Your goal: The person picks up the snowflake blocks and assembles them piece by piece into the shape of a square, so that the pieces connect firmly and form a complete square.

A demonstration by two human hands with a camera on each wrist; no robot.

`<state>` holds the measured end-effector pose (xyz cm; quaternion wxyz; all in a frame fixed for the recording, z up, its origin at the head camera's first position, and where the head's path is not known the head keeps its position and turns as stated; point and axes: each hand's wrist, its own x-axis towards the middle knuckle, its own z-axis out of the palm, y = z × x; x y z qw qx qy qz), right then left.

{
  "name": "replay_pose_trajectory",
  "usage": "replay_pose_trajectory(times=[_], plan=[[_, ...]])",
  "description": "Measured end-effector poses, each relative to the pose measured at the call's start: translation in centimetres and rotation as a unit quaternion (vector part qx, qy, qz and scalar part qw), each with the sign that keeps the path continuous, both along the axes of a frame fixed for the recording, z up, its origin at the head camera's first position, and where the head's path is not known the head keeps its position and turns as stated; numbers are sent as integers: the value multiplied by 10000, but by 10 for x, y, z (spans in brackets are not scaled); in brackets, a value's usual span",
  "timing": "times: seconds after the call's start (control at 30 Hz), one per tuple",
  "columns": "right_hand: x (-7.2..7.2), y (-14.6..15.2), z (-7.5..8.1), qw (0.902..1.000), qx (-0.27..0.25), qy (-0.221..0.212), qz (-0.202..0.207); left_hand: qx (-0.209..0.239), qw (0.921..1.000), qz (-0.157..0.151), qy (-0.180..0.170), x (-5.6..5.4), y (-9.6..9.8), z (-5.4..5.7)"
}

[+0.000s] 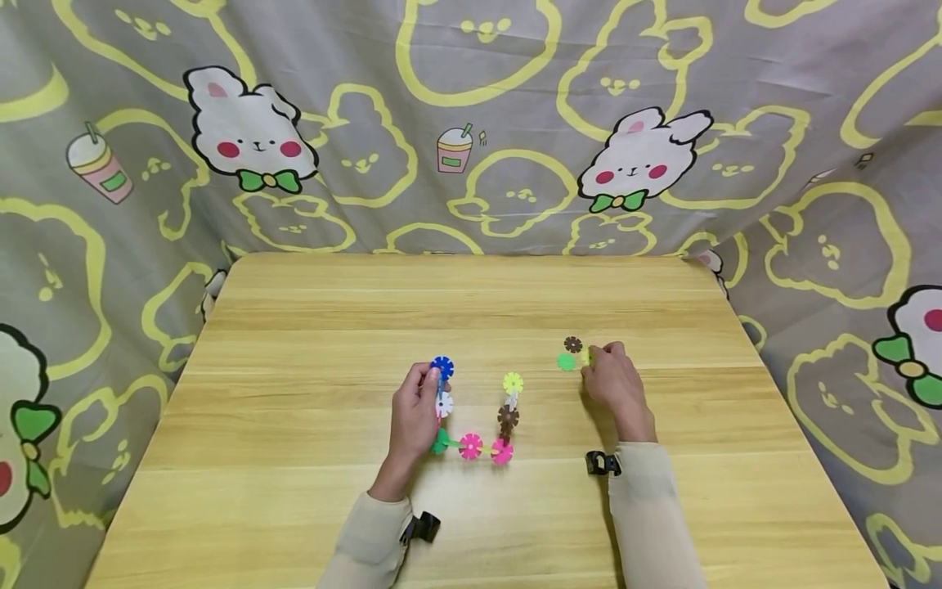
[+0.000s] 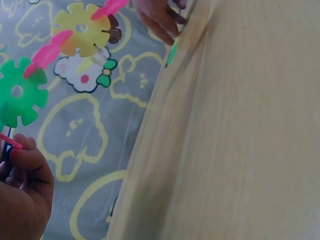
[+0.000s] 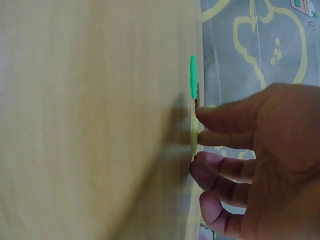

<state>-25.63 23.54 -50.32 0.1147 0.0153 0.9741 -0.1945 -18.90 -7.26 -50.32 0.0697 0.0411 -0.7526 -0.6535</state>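
Observation:
My left hand [image 1: 415, 413] grips one end of a linked chain of slotted plastic discs near a blue disc [image 1: 442, 367]. The chain bends in a U. Along it are a white disc [image 1: 445, 404], a green disc, pink discs [image 1: 471, 446], a brown disc [image 1: 509, 416] and a yellow disc [image 1: 513, 382] at the far end. In the left wrist view that hand [image 2: 27, 185] pinches the chain under a green disc [image 2: 30, 102]. My right hand [image 1: 618, 384] reaches down to loose discs, its fingertips at a yellow disc [image 3: 194, 135] lying on the table.
Beside the right fingertips lie a loose brown disc [image 1: 572, 344] and a loose green disc [image 1: 566, 361]. The wooden table [image 1: 294, 327] has a patterned grey curtain [image 1: 353, 123] behind it and at both sides. Black straps [image 1: 421, 528] are on both wrists.

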Motion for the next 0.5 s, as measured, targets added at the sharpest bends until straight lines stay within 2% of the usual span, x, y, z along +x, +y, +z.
replay_pose_trajectory(times=[0.17, 0.33, 0.4, 0.43, 0.5], plan=[[0, 1, 1, 9994, -98, -75, -333, -40, 9997, -16, -258, 0, 1, 4], [0, 3, 2, 9979, -197, -240, -561, -139, 9995, -53, -296, 9, 4, 32], [0, 4, 2, 9976, -232, -265, -594, -122, 9997, -30, -231, 9, 4, 29], [1, 4, 2, 9976, -258, -237, -596, -124, 9997, -8, -212, 7, 5, 24], [2, 3, 1, 9980, -286, -80, -561, -110, 9998, 6, -143, 7, 5, 21]])
